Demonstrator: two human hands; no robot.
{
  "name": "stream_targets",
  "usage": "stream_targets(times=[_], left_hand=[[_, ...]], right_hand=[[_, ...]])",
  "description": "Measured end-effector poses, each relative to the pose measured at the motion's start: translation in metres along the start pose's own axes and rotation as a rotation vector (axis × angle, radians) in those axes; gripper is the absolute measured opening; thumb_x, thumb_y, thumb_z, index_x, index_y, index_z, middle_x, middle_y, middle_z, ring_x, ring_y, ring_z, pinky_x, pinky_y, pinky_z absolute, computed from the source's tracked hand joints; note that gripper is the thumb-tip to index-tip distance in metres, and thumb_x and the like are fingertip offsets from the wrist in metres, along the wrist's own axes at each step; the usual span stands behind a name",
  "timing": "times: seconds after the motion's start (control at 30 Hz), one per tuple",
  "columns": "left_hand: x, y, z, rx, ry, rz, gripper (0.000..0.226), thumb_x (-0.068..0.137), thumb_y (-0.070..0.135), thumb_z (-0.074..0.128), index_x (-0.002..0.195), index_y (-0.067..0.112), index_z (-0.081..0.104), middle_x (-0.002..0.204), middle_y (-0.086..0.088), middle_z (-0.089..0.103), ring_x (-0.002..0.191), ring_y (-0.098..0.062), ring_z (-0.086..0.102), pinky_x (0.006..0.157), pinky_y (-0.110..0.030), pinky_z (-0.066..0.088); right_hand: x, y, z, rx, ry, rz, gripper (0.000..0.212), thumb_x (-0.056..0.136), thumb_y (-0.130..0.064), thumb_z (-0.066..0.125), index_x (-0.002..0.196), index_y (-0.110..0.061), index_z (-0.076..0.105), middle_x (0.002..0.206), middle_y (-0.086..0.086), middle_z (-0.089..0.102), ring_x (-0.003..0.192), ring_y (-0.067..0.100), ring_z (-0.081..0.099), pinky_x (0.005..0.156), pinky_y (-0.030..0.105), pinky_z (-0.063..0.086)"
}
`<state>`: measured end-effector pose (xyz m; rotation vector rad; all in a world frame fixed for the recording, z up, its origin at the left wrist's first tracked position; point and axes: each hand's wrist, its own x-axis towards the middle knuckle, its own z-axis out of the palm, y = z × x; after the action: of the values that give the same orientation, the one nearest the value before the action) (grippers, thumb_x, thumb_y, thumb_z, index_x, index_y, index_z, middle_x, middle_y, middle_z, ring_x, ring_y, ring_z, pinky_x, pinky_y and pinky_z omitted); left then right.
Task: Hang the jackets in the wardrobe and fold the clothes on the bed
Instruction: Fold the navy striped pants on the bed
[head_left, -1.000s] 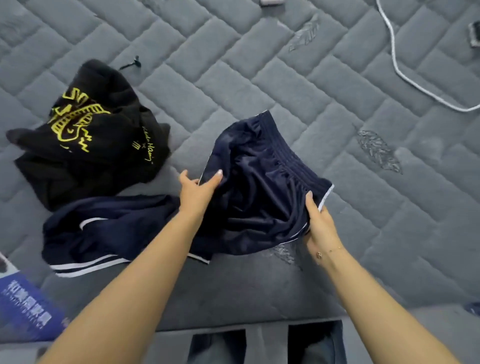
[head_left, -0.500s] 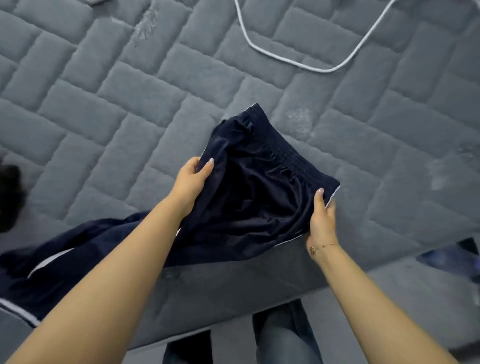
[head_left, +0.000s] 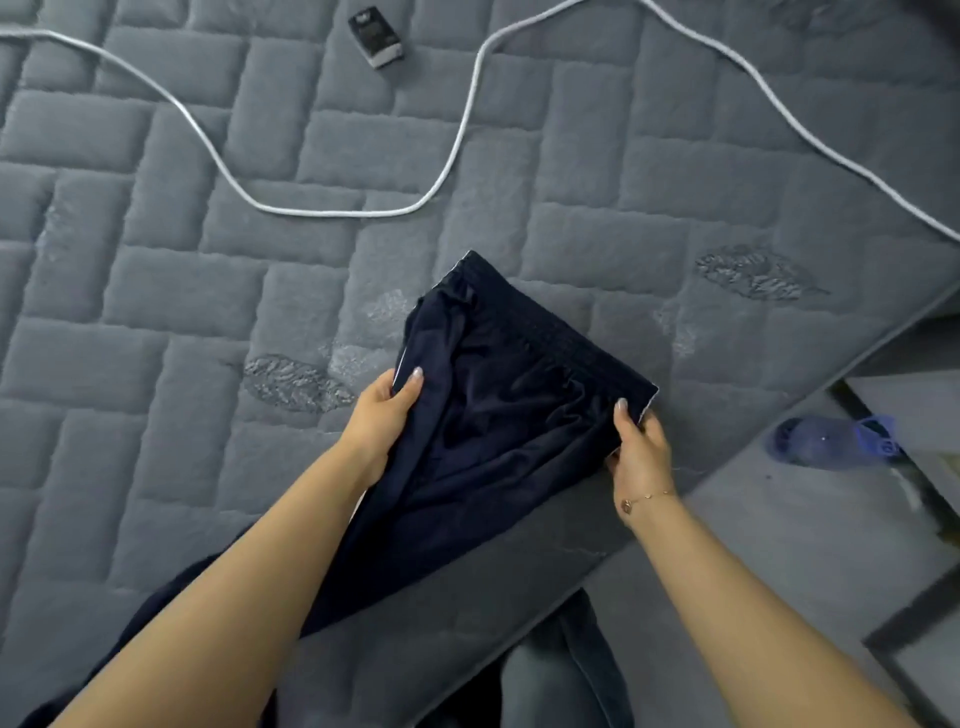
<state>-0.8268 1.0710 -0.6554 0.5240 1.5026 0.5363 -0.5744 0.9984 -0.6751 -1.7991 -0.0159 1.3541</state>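
Dark navy track pants (head_left: 498, 410) lie on the grey quilted bed (head_left: 182, 322), waistband pointing up and to the right. My left hand (head_left: 382, 415) pinches the left edge of the pants just below the waistband. At the right corner of the waistband, my right hand (head_left: 636, 447) grips the fabric, with a thin bracelet on its wrist. The legs of the pants trail down to the lower left under my left forearm and out of sight.
A white cable (head_left: 457, 135) snakes across the far part of the bed. A small black box (head_left: 376, 36) lies near the top. The bed's edge runs diagonally at the right; a blue slipper (head_left: 831, 441) sits on the floor beyond it.
The view has swung to the right along the bed; the black printed garment has left the frame. Both hands keep their hold and have carried the pants' top end further right.
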Motion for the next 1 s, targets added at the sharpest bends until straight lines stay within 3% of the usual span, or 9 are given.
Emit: stream_targets(times=[0.17, 0.3, 0.43, 0.6, 0.67, 0.77, 0.87, 1.0], left_hand=[[0.027, 0.045, 0.069, 0.089, -0.044, 0.060, 0.018, 0.099, 0.035, 0.055, 0.112, 0.026, 0.065, 0.107, -0.001, 0.074, 0.094, -0.017, 0.071, 0.070, -0.027, 0.057], [0.062, 0.101, 0.160, 0.129, -0.109, 0.075, 0.018, 0.101, 0.031, 0.053, 0.113, 0.024, 0.063, 0.115, -0.006, 0.071, 0.099, -0.020, 0.068, 0.084, -0.035, 0.056], [0.097, 0.157, 0.269, 0.132, -0.164, 0.113, 0.022, 0.102, 0.029, 0.050, 0.118, 0.019, 0.061, 0.119, -0.008, 0.069, 0.104, -0.022, 0.066, 0.090, -0.037, 0.056], [0.138, 0.222, 0.383, 0.111, -0.259, 0.168, 0.028, 0.103, 0.027, 0.048, 0.126, 0.013, 0.056, 0.117, -0.007, 0.068, 0.100, -0.018, 0.068, 0.074, -0.027, 0.058], [0.154, 0.242, 0.415, 0.105, -0.288, 0.194, 0.028, 0.104, 0.026, 0.047, 0.127, 0.013, 0.054, 0.120, -0.007, 0.067, 0.100, -0.017, 0.067, 0.075, -0.027, 0.057], [0.173, 0.263, 0.442, 0.076, -0.336, 0.202, 0.032, 0.104, 0.027, 0.046, 0.133, 0.016, 0.053, 0.125, -0.004, 0.067, 0.105, -0.016, 0.068, 0.077, -0.028, 0.058], [0.187, 0.269, 0.443, 0.030, -0.374, 0.170, 0.029, 0.104, 0.029, 0.045, 0.130, 0.021, 0.054, 0.125, -0.003, 0.067, 0.108, -0.017, 0.067, 0.077, -0.032, 0.059], [0.193, 0.246, 0.423, 0.230, -0.111, 0.211, 0.029, 0.100, 0.028, 0.055, 0.126, 0.015, 0.052, 0.102, 0.005, 0.069, 0.089, -0.011, 0.067, 0.066, -0.021, 0.055]], right_hand=[[0.037, -0.041, -0.038, 0.131, 0.056, -0.002, 0.009, 0.096, -0.036, 0.058, 0.099, -0.043, 0.064, 0.111, -0.014, 0.067, 0.104, 0.007, 0.062, 0.084, 0.030, 0.052], [0.096, -0.104, -0.077, 0.204, 0.083, -0.059, 0.012, 0.097, -0.034, 0.058, 0.108, -0.035, 0.064, 0.119, -0.010, 0.066, 0.111, 0.009, 0.061, 0.096, 0.032, 0.049], [0.161, -0.186, -0.117, 0.239, 0.090, -0.105, 0.021, 0.098, -0.036, 0.056, 0.117, -0.031, 0.062, 0.123, -0.008, 0.066, 0.114, 0.011, 0.061, 0.096, 0.033, 0.050], [0.235, -0.286, -0.156, 0.325, 0.122, -0.169, 0.034, 0.099, -0.035, 0.054, 0.132, -0.025, 0.055, 0.130, -0.005, 0.061, 0.118, 0.013, 0.058, 0.100, 0.035, 0.048], [0.259, -0.317, -0.166, 0.350, 0.138, -0.194, 0.029, 0.099, -0.034, 0.054, 0.127, -0.027, 0.057, 0.128, -0.006, 0.062, 0.118, 0.014, 0.058, 0.098, 0.034, 0.049], [0.286, -0.348, -0.176, 0.388, 0.167, -0.247, 0.018, 0.099, -0.032, 0.054, 0.116, -0.030, 0.060, 0.123, -0.005, 0.064, 0.114, 0.013, 0.061, 0.096, 0.033, 0.051], [0.301, -0.355, -0.180, 0.386, 0.183, -0.266, 0.023, 0.100, -0.029, 0.053, 0.122, -0.025, 0.059, 0.124, -0.004, 0.064, 0.114, 0.012, 0.061, 0.098, 0.031, 0.050], [0.296, -0.338, -0.174, 0.209, 0.249, -0.268, 0.029, 0.099, -0.029, 0.055, 0.127, -0.021, 0.053, 0.123, -0.007, 0.060, 0.111, 0.007, 0.058, 0.101, 0.029, 0.048]])
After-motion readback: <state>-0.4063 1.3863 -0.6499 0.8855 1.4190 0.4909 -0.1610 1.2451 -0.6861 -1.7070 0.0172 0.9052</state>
